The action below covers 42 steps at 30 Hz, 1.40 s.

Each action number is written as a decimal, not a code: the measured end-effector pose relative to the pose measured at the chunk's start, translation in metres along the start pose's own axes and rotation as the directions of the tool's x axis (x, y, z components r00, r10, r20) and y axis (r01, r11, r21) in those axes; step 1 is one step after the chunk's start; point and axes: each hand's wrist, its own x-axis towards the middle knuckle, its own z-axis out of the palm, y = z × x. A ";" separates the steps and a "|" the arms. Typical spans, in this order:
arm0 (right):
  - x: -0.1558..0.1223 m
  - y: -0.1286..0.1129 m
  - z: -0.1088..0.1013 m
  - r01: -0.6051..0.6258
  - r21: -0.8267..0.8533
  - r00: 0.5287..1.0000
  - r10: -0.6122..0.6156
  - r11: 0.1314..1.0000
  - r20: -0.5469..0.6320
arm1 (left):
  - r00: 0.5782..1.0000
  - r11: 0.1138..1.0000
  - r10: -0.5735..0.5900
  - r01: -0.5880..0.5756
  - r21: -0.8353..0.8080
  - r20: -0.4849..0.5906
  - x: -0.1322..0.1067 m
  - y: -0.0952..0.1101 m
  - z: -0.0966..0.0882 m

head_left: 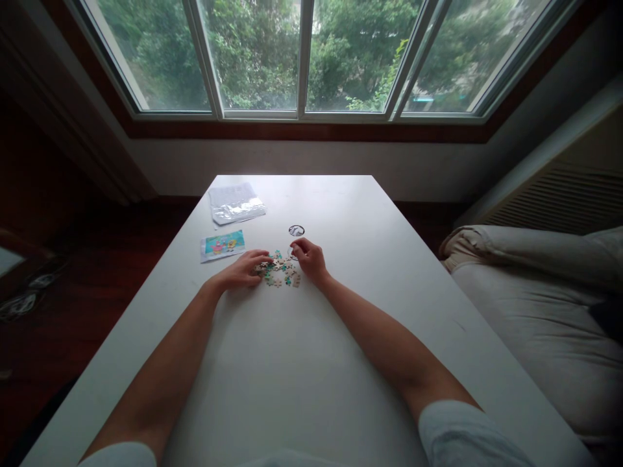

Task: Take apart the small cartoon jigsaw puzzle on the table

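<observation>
A loose heap of small jigsaw puzzle pieces [277,266], some teal and some pale tan, lies on the white table between my hands. My left hand [244,267] rests at the heap's left side, fingers apart and touching the pieces there. At the heap's right edge, my right hand [310,258] has thumb and fingertips pinched together. Whatever is between them is too small to make out. Just beyond that hand lies a small round object with a dark rim [296,230]. A second round rim is partly hidden behind my right fingers.
A colourful cartoon picture card [224,244] lies left of the heap. Behind it sits a clear plastic bag [237,203] with papers. The white table [311,376] reaches toward a window [302,58]. A light-coloured sofa [525,305] stands to the right.
</observation>
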 end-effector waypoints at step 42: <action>-0.003 -0.006 0.001 -0.025 0.023 0.999 0.025 0.999 -0.026 | 0.960 0.975 -0.102 0.148 0.163 -0.261 0.026 0.033 0.047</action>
